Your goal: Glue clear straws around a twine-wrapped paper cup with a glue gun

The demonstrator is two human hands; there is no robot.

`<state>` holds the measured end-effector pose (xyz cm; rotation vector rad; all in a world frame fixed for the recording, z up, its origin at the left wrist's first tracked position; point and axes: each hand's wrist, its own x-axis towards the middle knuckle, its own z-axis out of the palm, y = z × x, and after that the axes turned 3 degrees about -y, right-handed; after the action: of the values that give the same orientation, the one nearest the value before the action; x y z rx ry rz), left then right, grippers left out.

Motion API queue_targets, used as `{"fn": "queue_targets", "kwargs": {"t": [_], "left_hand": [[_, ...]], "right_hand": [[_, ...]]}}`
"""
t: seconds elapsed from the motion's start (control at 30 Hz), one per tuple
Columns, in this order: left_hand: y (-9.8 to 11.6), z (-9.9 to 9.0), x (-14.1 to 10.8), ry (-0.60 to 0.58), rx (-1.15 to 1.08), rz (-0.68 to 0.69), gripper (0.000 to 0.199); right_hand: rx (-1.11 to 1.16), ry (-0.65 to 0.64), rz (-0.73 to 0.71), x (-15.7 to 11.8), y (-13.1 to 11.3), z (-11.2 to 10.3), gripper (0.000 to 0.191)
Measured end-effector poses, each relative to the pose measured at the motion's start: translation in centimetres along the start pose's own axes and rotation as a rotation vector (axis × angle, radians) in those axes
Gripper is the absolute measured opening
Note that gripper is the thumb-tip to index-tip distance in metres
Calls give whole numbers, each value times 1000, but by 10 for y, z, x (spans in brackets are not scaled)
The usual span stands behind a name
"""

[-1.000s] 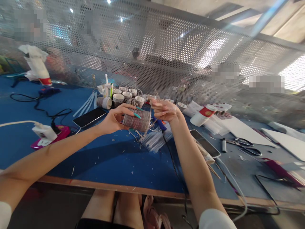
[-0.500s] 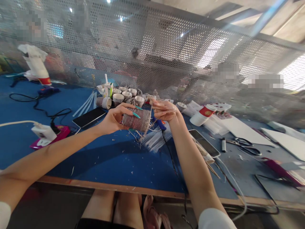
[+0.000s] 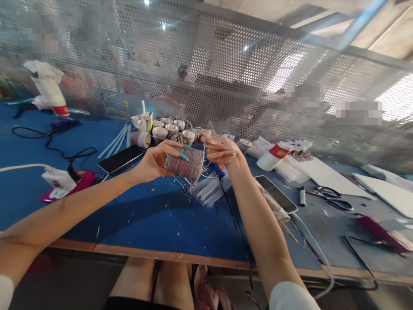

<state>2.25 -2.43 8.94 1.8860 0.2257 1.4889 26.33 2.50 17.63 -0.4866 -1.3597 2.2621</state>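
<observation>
My left hand is wrapped around a cup wound with grey-brown twine, which lies on its side above the blue table. The fingers press on its top. Beside its right end, my right hand is closed in a pinch on a strand of twine that runs along the cup's rim. Loose twine ends hang below this rim. Behind the hands stand several white cups with wrapped sides, and another wrapped cup lies tipped over.
A blue glue gun and clear glue sticks lie beneath my right hand. Phones rest on both sides. Scissors, a red-and-white paper cup and white boards are at right. A power strip with cables sits at left.
Hardly anything differs. My right hand has shifted very slightly left, while the left hand keeps its hold on the wound cup.
</observation>
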Motion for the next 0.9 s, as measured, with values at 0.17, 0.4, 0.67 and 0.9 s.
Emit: {"fn": "queue_targets", "kwargs": {"t": [0.17, 0.4, 0.67, 0.9], "left_hand": [[-9, -3, -1, 19, -18, 26, 44], [-10, -5, -2, 30, -87, 14, 49], [-2, 1, -2, 10, -128, 33, 48], [-2, 4, -2, -20, -120, 45, 48]], "right_hand": [[-12, -127, -107, -17, -9, 12, 23], [146, -378, -71, -21, -13, 10, 32], [219, -372, -22, -10, -6, -2, 32], [193, -359, -29, -4, -1, 1, 39]]}}
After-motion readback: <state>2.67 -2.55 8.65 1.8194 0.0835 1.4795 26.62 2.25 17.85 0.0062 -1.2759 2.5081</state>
